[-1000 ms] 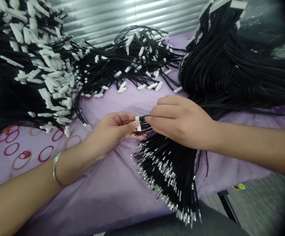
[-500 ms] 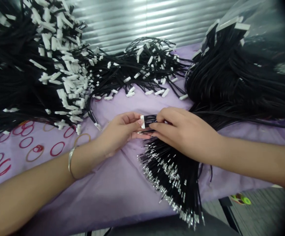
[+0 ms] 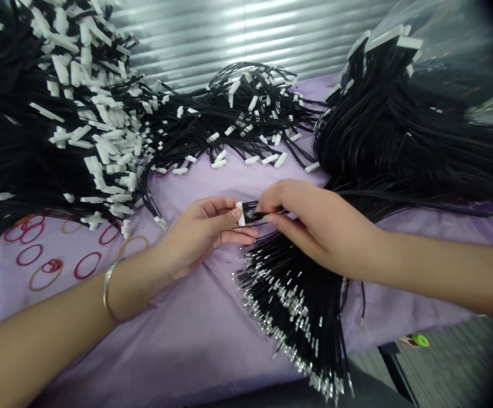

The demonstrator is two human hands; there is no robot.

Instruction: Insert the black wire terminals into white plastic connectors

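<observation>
Between thumb and fingers, my left hand (image 3: 215, 224) grips a small white connector housing (image 3: 241, 213) at the middle of the table. Several black wires (image 3: 250, 211) run out of its right side. My right hand (image 3: 300, 218) is closed in a pinch at these wires, just right of the housing; its fingertips partly hide them. Below my right hand a fan of loose black wires (image 3: 301, 277) with shiny metal terminals (image 3: 289, 345) at their ends spreads toward the table's front edge.
A purple cloth (image 3: 195, 340) covers the table. A big heap of wires with white connectors (image 3: 106, 124) rises at the left, a smaller pile (image 3: 246, 122) lies behind, and a thick black wire bundle (image 3: 369, 130) lies at the right. Red rubber bands (image 3: 87, 265) are scattered left.
My right hand's fingers have shifted slightly along the wires and closed into a tighter pinch. My left hand still holds the housing. The whole view has moved a little.
</observation>
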